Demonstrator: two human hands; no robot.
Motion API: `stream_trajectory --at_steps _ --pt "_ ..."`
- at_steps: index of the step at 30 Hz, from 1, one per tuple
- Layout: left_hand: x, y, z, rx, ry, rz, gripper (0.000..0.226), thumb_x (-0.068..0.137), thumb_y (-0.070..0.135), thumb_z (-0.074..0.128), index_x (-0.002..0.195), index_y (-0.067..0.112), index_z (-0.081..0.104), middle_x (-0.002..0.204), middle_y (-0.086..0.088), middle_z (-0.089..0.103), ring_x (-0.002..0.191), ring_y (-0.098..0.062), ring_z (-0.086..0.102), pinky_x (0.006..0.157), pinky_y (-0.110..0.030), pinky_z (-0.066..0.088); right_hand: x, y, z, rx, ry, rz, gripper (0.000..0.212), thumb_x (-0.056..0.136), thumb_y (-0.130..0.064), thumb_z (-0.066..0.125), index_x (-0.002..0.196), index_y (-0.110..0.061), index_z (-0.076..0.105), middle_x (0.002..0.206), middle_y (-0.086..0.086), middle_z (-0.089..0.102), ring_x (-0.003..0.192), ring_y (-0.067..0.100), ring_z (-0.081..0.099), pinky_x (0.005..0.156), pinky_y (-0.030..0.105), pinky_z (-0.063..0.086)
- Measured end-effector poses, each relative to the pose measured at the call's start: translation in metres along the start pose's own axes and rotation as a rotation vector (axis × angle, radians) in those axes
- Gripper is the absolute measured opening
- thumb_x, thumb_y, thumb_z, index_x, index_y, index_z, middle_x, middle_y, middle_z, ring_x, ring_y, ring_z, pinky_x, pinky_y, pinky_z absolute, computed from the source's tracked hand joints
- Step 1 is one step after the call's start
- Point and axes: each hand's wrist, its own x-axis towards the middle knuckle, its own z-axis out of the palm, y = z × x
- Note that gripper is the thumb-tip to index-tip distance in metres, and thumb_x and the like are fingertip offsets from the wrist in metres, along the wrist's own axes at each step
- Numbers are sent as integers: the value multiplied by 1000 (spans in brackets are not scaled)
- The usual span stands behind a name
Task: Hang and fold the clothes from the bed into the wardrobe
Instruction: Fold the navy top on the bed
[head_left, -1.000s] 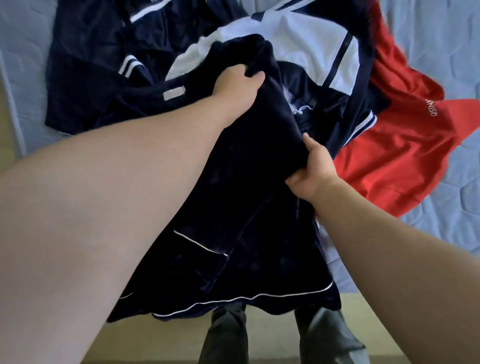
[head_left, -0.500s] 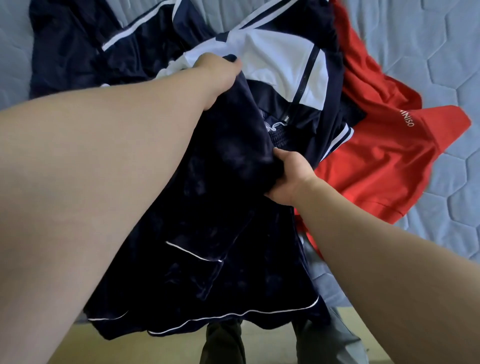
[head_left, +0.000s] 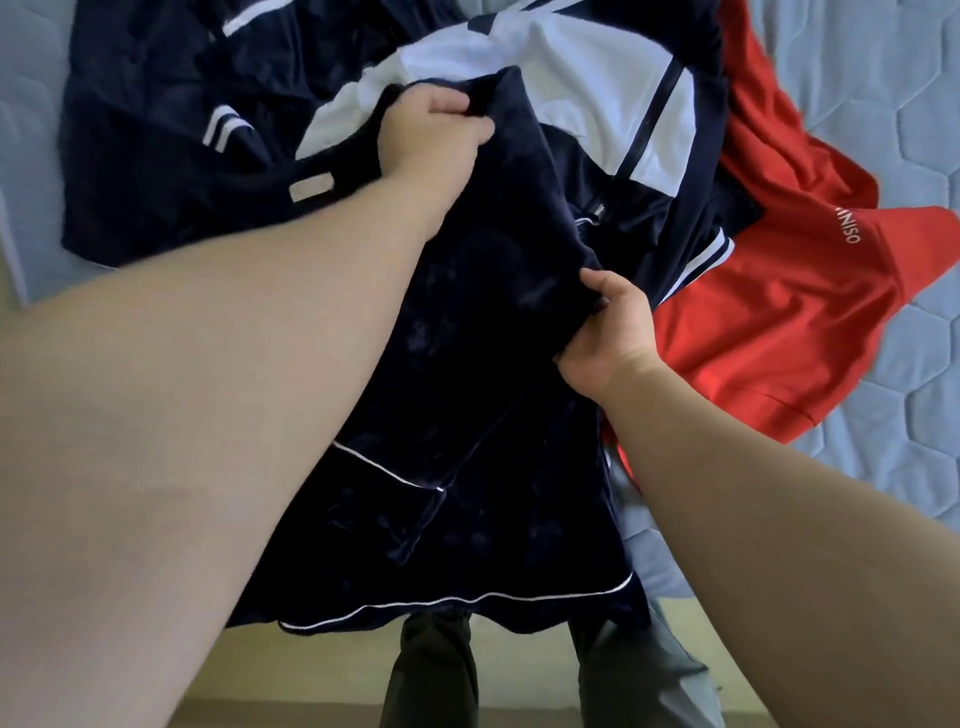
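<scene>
Right hand (head_left: 605, 332) fingers buried under velvet garment (head_left: 493, 415); red shirt (head_left: 779, 322) print partly hidden by fold.

Clothes lie heaped on the bed (head_left: 883, 78). Nearest is the held garment (head_left: 493, 389), its hem hanging past the bed's near edge above the floor (head_left: 311, 665) and the person's legs (head_left: 431, 670). The left hand (head_left: 431, 130) grips its far end, and the right hand (head_left: 608, 332) grips its right edge. Behind it lies the zip jacket (head_left: 597, 104), with the lettered shirt (head_left: 779, 312) to the right. Far left lies what may be another jacket (head_left: 156, 130).

Head cam, looks fwd & steeply down, close over bed (head_left: 883, 62).
</scene>
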Motion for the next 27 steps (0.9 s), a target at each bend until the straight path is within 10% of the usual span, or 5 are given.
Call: stream_trajectory --at_steps 6,13,17,23,27 --pt "-64 -99 -54 62 183 -119 6 80 37 63 79 31 61 73 18 62 67 2 57 57 -18 39 -8 22 -4 -229 121 -18 29 77 -8 57 105 -15 63 94 2 67 84 22 65 82 34 56" --pt "-128 -216 -103 405 -141 -290 25 78 42 63 100 30 66 90 9 69 75 -8 63 57 -22 42 -12 64 -10 -617 67 73 32 85 -7 68 115 -16 62 110 1 71 101 18 67 80 38 53" --pt "-141 -253 -116 488 -124 -268 63 94 57 57 141 16 52 130 -6 63 111 -23 62 81 -24 41 -9 83 -6 -584 272 -107 12 94 -19 67 102 -24 59 110 3 70 97 23 68 66 38 59" --pt "-161 -261 -126 315 -103 -354 67 70 64 59 127 28 55 105 9 63 82 -11 59 66 -26 42 -23 149 -10 -1167 666 -421 60 79 -52 74 112 -16 39 122 9 56 106 33 61 91 39 49" --pt "-169 -272 -140 365 -96 -344 46 73 57 67 111 34 54 99 10 63 72 -4 56 57 -21 40 -46 202 -10 -1704 396 -837 40 86 -38 69 96 -24 33 105 2 45 91 29 57 70 37 43"
